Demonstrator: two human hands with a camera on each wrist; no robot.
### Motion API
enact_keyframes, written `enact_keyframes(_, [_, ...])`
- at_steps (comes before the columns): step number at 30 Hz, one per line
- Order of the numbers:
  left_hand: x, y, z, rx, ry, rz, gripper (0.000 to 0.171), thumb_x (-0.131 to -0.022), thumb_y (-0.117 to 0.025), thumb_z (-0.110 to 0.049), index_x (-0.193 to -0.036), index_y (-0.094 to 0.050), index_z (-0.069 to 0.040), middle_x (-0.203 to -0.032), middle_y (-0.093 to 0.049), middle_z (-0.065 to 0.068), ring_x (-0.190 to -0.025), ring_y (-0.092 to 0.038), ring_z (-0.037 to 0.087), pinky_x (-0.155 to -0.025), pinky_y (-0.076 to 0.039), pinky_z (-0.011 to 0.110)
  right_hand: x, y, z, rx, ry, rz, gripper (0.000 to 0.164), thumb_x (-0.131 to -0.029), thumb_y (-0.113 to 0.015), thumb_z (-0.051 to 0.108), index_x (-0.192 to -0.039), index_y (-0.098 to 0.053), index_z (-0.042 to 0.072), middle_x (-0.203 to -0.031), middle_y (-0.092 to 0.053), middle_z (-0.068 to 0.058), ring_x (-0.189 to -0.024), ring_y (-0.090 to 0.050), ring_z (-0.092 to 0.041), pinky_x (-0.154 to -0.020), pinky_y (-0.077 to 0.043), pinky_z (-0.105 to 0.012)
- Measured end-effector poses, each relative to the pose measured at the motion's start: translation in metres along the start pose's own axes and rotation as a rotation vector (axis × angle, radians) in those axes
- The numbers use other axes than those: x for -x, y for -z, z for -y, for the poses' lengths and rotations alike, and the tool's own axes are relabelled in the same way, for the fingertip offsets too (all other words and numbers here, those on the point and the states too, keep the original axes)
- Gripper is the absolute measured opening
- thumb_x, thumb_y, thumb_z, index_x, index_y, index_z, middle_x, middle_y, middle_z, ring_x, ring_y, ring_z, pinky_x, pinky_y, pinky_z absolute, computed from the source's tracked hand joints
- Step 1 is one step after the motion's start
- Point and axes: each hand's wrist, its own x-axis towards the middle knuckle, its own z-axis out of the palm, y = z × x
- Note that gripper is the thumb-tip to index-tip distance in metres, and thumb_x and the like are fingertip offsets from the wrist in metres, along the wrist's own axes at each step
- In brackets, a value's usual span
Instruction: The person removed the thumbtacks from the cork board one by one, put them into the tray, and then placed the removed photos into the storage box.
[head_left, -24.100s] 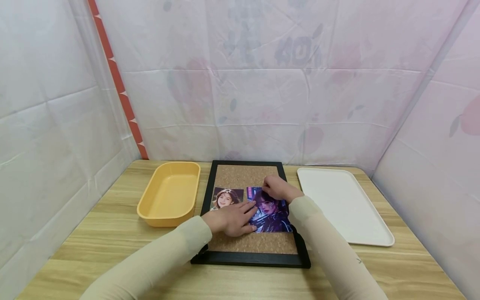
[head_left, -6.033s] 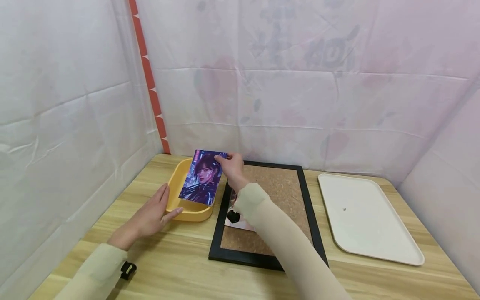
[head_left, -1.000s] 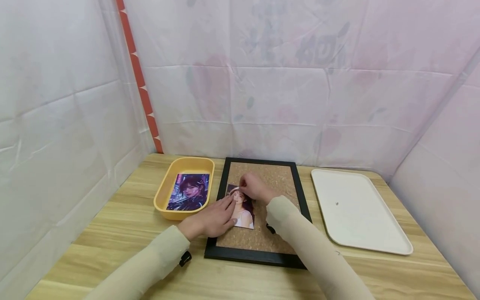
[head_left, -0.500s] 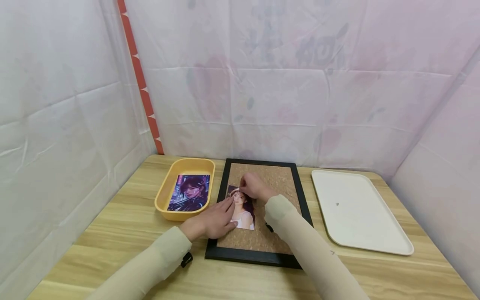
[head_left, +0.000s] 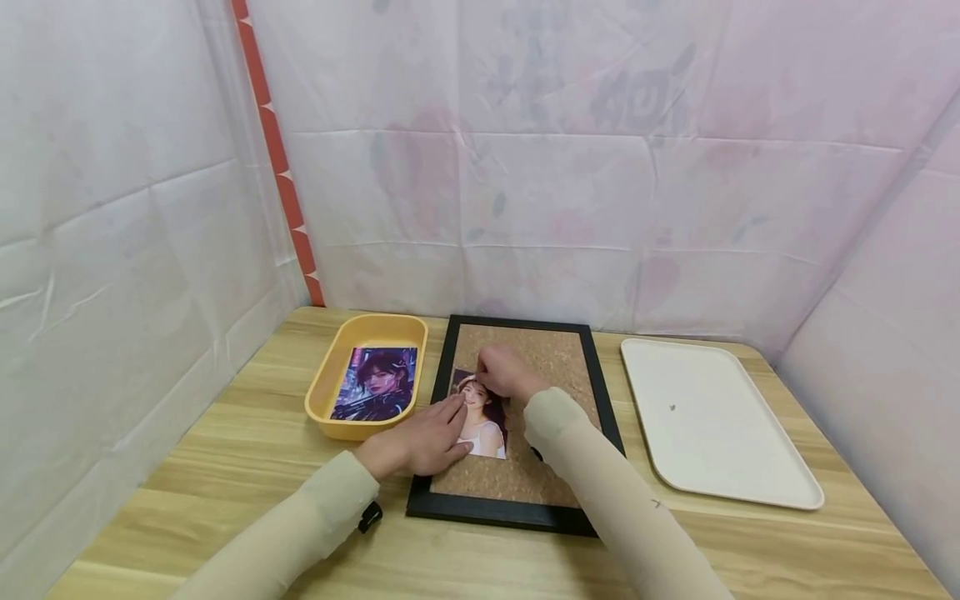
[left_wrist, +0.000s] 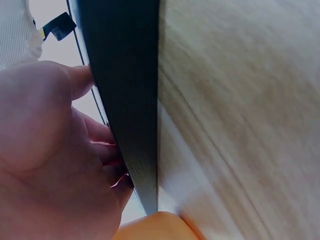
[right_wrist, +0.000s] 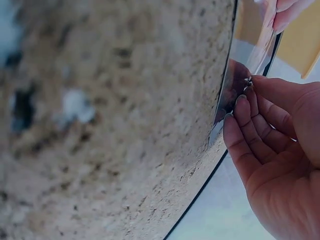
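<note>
left hand [head_left: 422,437] lies flat over the left edge of the photo [head_left: 487,427], right hand [head_left: 510,372] pinches a tiny thing [right_wrist: 249,82] up top, tons of cork [head_left: 558,358] rightward to the black frame [head_left: 597,379]

1 purple picture [head_left: 380,382] now in yellow bin [head_left: 352,430]

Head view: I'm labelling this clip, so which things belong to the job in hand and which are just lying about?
In the job:
portrait photo, under the left hand
tiny thing, pinched by the right hand
black-framed corkboard
yellow tray with purple portrait print, probably
white tray with small speck, possibly

Only surroundings:
patterned curtain
wooden table
</note>
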Motion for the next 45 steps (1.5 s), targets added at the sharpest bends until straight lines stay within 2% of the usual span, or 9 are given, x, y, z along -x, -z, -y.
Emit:
enact_keyframes(9, [-0.0032, -0.0043, 0.0021, 0.001, -0.001, 0.012, 0.068, -0.11, -0.041, -0.041, -0.158, -0.028, 0.006, -0.168, -0.019, 0.022, -0.157, -0.015, 0.034, -0.126, -0.017, 0.045, 0.0014, -0.0024, -0.0057, -0.063, 0.001, 0.003, 0.015, -0.095, -0.068, 0.005, -0.082, -0.076, 0.006, -0.071, -0.067, -0.002, -0.063, -0.058, -0.015, -0.062, -0.052, -0.03])
enact_keyframes(21, [0.0, -0.0031, -0.0003, 0.027, 0.0, 0.026, 0.068, -0.11, -0.043, -0.04, -0.158, -0.029, 0.006, -0.168, -0.02, 0.021, -0.157, -0.016, 0.034, -0.126, -0.019, 0.046, 0.0054, -0.0016, -0.0046, -0.099, -0.012, 0.031, 0.011, -0.097, -0.068, 0.007, -0.09, -0.076, 0.004, -0.079, -0.07, -0.004, -0.068, -0.06, -0.014, -0.067, -0.055, -0.03])
enact_keyframes(27, [0.0018, -0.0048, 0.001, 0.037, -0.011, 0.014, 0.069, -0.11, -0.041, -0.041, -0.158, -0.026, 0.007, -0.168, -0.016, 0.022, -0.157, -0.013, 0.034, -0.127, -0.016, 0.046, 0.0067, -0.0005, -0.0038, -0.131, -0.025, 0.041, 0.012, -0.099, -0.067, 0.008, -0.093, -0.076, 0.003, -0.081, -0.071, -0.005, -0.069, -0.061, -0.014, -0.065, -0.054, -0.028])
enact_keyframes(33, [0.0016, -0.001, 0.0019, 0.029, -0.022, 0.008, 0.067, -0.11, -0.042, -0.038, -0.157, -0.028, 0.008, -0.168, -0.017, 0.024, -0.156, -0.015, 0.036, -0.126, -0.018, 0.046, 0.0052, 0.0024, -0.0047, -0.159, -0.043, 0.041, 0.014, -0.1, -0.066, 0.009, -0.094, -0.077, 0.002, -0.081, -0.07, -0.005, -0.068, -0.06, -0.014, -0.063, -0.052, -0.027])
enact_keyframes(45, [-0.0008, 0.0007, 0.0024, 0.012, -0.002, 0.021, 0.067, -0.11, -0.042, -0.04, -0.158, -0.029, 0.006, -0.168, -0.019, 0.022, -0.157, -0.015, 0.034, -0.126, -0.019, 0.046, 0.0051, 0.0023, -0.0088, -0.154, 0.003, 0.031, 0.007, -0.097, -0.069, 0.008, -0.096, -0.074, 0.002, -0.086, -0.071, -0.006, -0.074, -0.062, -0.014, -0.07, -0.055, -0.03])
